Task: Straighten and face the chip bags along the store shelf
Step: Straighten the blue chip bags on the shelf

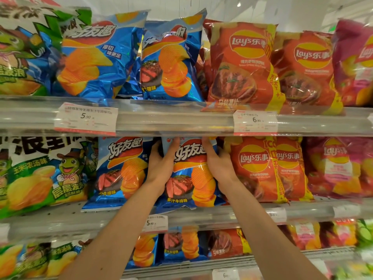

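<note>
A blue steak-flavour chip bag [189, 174] stands upright on the middle shelf [222, 214], front facing out. My left hand [161, 164] grips its left edge near the top, and my right hand [219, 164] grips its right edge. Another blue bag of the same kind [119, 170] stands just to the left, leaning slightly. Red Lay's bags [256, 168] stand to the right, touching my right hand's side. On the top shelf, two blue bags [171, 61] lean at angles.
Green frog-mascot bags [40, 174] fill the left of the middle shelf, pink Lay's bags [339, 166] the right. The top shelf rail [181, 118] with price tags hangs just above my fingers. A lower shelf holds more bags [181, 243].
</note>
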Demonstrator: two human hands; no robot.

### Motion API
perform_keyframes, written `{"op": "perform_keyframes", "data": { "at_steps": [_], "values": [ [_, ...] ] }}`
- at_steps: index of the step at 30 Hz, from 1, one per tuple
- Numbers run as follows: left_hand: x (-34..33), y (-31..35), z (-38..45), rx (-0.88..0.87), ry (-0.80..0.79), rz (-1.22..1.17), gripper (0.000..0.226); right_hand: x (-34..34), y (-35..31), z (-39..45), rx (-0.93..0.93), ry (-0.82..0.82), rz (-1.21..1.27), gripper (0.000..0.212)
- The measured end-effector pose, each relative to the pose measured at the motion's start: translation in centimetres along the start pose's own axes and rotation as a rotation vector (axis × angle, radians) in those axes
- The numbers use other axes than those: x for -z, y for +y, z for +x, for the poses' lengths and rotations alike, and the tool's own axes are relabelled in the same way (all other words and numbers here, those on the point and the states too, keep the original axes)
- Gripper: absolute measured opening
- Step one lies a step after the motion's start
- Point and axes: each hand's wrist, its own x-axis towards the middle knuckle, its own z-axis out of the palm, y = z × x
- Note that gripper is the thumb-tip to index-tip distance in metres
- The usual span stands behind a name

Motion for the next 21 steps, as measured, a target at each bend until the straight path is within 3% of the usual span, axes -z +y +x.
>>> {"op": "perform_keyframes", "data": {
  "at_steps": [4,9,15,21],
  "values": [
    [0.1,0.2,-0.2,-0.008,0.022,0.044,0.065,-0.2,0.3,0.1,0.012,0.038,-0.100,0.041],
    [1.6,0.7,-2.6,-0.047,-0.180,0.291,0.074,1.6,0.0,-2.0,0.078,-0.098,-0.309,0.076],
    [3.4,-0.5,-4.6,-0.195,-0.344,0.704,0.072,3.4,2.6,-5.3,0.283,-0.264,-0.583,0.077],
    [2.9,-1.0,-3.8,-0.308,-0.353,0.798,0.070,3.8,2.9,-4.3,0.361,-0.304,-0.776,0.081]
  ]
}}
